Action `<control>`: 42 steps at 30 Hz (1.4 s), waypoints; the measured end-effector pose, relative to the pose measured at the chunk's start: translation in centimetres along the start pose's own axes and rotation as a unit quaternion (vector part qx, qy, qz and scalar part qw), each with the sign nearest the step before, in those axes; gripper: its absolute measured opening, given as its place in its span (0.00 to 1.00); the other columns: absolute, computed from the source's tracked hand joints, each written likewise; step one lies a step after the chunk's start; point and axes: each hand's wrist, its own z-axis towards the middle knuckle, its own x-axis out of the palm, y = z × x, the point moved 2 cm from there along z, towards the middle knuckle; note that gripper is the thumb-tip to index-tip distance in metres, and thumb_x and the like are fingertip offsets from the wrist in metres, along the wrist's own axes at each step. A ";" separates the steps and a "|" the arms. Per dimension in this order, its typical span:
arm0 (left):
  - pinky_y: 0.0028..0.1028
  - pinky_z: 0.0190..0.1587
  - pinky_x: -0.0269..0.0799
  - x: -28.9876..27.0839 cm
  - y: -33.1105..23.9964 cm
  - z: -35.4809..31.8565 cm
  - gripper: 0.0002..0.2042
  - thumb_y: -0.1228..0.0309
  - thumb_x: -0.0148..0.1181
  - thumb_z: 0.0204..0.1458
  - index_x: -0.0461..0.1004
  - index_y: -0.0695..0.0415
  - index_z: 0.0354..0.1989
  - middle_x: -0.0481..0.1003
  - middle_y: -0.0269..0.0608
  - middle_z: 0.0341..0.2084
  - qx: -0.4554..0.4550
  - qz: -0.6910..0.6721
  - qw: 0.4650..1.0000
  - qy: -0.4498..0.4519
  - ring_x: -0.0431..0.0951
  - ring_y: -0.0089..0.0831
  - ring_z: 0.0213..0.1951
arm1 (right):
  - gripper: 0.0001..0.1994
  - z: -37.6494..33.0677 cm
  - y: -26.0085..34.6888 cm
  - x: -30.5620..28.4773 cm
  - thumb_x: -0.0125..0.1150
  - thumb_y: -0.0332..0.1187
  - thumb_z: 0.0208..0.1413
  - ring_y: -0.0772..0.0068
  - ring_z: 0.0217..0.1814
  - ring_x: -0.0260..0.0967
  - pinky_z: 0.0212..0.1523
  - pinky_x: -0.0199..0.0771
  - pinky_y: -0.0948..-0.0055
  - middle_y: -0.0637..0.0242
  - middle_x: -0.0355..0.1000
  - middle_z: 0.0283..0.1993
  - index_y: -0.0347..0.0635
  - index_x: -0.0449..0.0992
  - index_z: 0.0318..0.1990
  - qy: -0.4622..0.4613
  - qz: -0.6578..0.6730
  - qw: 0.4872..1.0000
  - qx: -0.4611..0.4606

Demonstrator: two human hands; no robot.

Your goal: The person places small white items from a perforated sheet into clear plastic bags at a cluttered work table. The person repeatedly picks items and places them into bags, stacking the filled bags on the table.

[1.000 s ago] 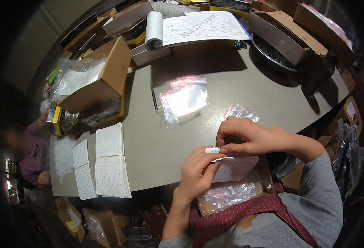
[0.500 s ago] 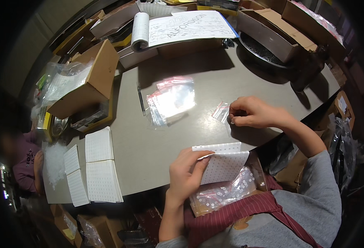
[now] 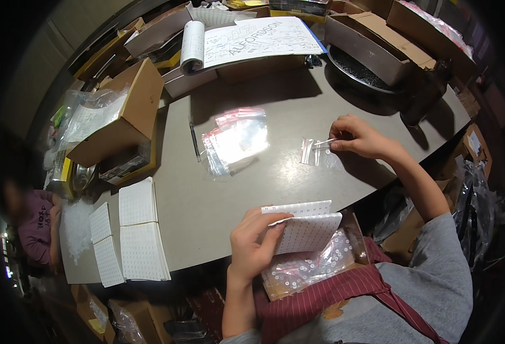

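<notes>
My left hand (image 3: 254,243) is closed on a folded stack of white sheets (image 3: 309,234) printed with rows of small letters, thumb on the near side. Beyond it on the table, my right hand (image 3: 358,136) pinches the edge of a small clear zip bag (image 3: 315,153) between thumb and fingertips. The bag lies close to the tabletop, and a small pale piece seems to show near its edge. Under the sheets, at my lap, an open carton (image 3: 350,235) holds a clear plastic bag of small white round pieces (image 3: 304,270).
A fanned pile of zip bags (image 3: 238,140) lies mid-table beside a black pen (image 3: 195,140). Banded sheet stacks (image 3: 139,229) and a whitish heap (image 3: 77,229) are at left. Cardboard boxes, a writing pad (image 3: 258,39) and a round pan (image 3: 358,71) line the back. Another person (image 3: 37,226) is at far left.
My right hand has shifted slightly up and to the right. The small zip bag now lies more spread out beside its fingers. My left hand has barely moved with the sheets.
</notes>
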 end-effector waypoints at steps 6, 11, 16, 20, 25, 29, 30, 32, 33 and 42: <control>0.26 0.40 0.74 0.1 0.4 -0.6 0.09 0.82 0.62 0.54 0.84 0.63 0.42 0.82 0.45 0.33 -0.053 -0.073 0.996 -0.018 0.80 0.30 0.36 | 0.12 -4.6 5.0 -1.1 0.69 0.37 0.59 0.73 0.37 0.71 0.41 0.70 0.70 0.65 0.75 0.33 0.37 0.79 0.39 0.116 0.179 0.977 0.030; 0.25 0.41 0.74 0.0 0.5 -0.8 0.09 0.82 0.62 0.55 0.84 0.64 0.42 0.82 0.43 0.34 -0.088 -0.104 0.991 -0.011 0.80 0.28 0.36 | 0.17 -6.3 8.4 0.6 0.66 0.44 0.61 0.50 0.37 0.76 0.40 0.74 0.58 0.52 0.76 0.33 0.37 0.78 0.44 0.267 0.026 0.960 -0.072; 0.25 0.42 0.74 0.1 0.3 -0.5 0.09 0.82 0.62 0.55 0.84 0.65 0.42 0.82 0.43 0.33 -0.088 -0.091 0.992 -0.012 0.81 0.27 0.36 | 0.13 -5.3 9.5 0.2 0.65 0.40 0.60 0.48 0.37 0.77 0.39 0.75 0.56 0.52 0.76 0.32 0.38 0.79 0.41 0.236 -0.029 0.969 -0.073; 0.24 0.41 0.75 -0.1 0.2 -0.7 0.09 0.81 0.63 0.55 0.84 0.65 0.43 0.82 0.43 0.33 -0.093 -0.084 0.992 -0.016 0.81 0.27 0.36 | 0.09 -4.5 10.3 0.6 0.64 0.35 0.55 0.48 0.36 0.77 0.38 0.75 0.55 0.52 0.77 0.29 0.39 0.80 0.38 0.281 -0.088 0.947 -0.132; 0.25 0.41 0.75 0.0 0.0 -0.7 0.08 0.79 0.64 0.57 0.83 0.66 0.43 0.82 0.43 0.33 -0.137 -0.099 0.985 -0.029 0.81 0.26 0.36 | 0.08 -3.7 9.6 1.1 0.63 0.31 0.52 0.50 0.37 0.78 0.39 0.75 0.57 0.53 0.76 0.31 0.38 0.79 0.38 0.155 -0.058 0.981 -0.105; 0.24 0.40 0.75 0.4 0.4 -0.4 0.07 0.78 0.64 0.58 0.83 0.66 0.43 0.83 0.43 0.33 -0.100 -0.086 0.991 -0.017 0.80 0.24 0.36 | 0.10 -3.8 11.2 1.6 0.64 0.29 0.52 0.49 0.47 0.75 0.45 0.75 0.58 0.53 0.75 0.38 0.36 0.77 0.41 -0.008 -0.162 0.974 -0.158; 0.24 0.41 0.75 0.4 0.6 -0.4 0.08 0.78 0.64 0.58 0.83 0.66 0.43 0.83 0.43 0.33 -0.104 -0.077 0.991 -0.020 0.80 0.24 0.36 | 0.11 -3.6 11.7 1.7 0.64 0.28 0.52 0.48 0.49 0.75 0.46 0.75 0.57 0.53 0.75 0.39 0.35 0.76 0.43 -0.002 -0.122 0.980 -0.159; 0.24 0.41 0.75 0.4 0.7 -0.5 0.08 0.77 0.65 0.58 0.83 0.66 0.44 0.83 0.43 0.33 -0.114 -0.074 0.990 -0.024 0.80 0.23 0.36 | 0.13 -3.3 12.4 2.6 0.63 0.28 0.54 0.47 0.51 0.74 0.49 0.75 0.56 0.52 0.75 0.40 0.35 0.75 0.46 0.021 -0.057 0.983 -0.175; 0.24 0.41 0.75 0.5 0.6 -0.4 0.08 0.77 0.65 0.59 0.83 0.66 0.44 0.83 0.42 0.33 -0.118 -0.078 0.990 -0.023 0.80 0.23 0.36 | 0.14 -3.4 12.6 3.4 0.63 0.28 0.55 0.46 0.51 0.74 0.49 0.75 0.56 0.52 0.75 0.40 0.35 0.74 0.48 0.035 -0.033 0.980 -0.191; 0.23 0.37 0.73 0.5 0.7 0.0 0.11 0.70 0.63 0.63 0.82 0.67 0.44 0.81 0.37 0.27 -0.152 -0.079 0.984 -0.056 0.77 0.20 0.32 | 0.23 -3.2 11.1 4.5 0.64 0.22 0.47 0.45 0.47 0.75 0.49 0.75 0.56 0.49 0.74 0.43 0.35 0.69 0.54 0.134 0.077 0.986 -0.060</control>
